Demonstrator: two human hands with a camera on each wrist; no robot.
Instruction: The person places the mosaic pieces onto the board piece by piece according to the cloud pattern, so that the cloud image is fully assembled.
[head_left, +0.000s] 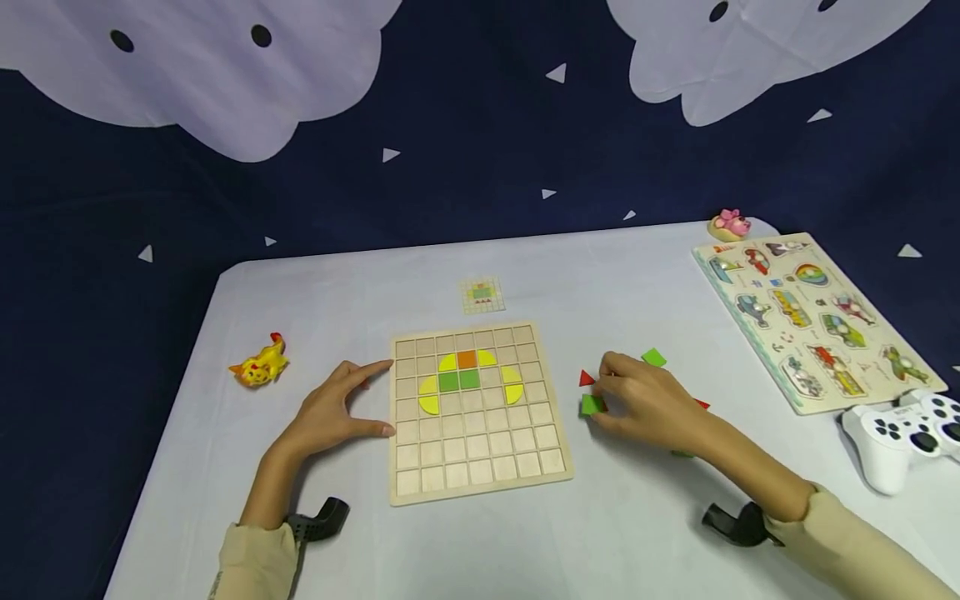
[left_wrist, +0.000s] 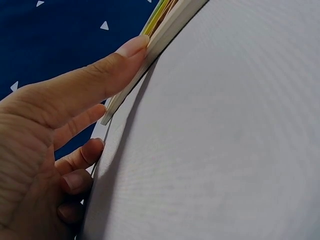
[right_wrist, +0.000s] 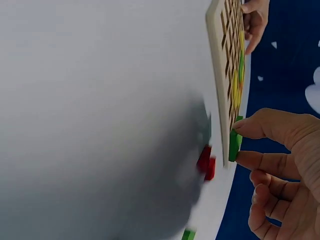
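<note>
A wooden grid board lies mid-table, with yellow quarter-round pieces, two green squares and an orange square set in its upper cells. My left hand rests at the board's left edge, thumb and forefinger spread, fingertips touching the rim. Right of the board, my right hand pinches a green square block between thumb and forefinger. Around that hand lie a red triangle and another green piece; further red and green pieces are partly hidden beneath it.
A small pattern card lies behind the board. At left sits a yellow cat figure. On the right are a picture puzzle board, a white game controller and a pink figure. A dark cloth hangs behind the table.
</note>
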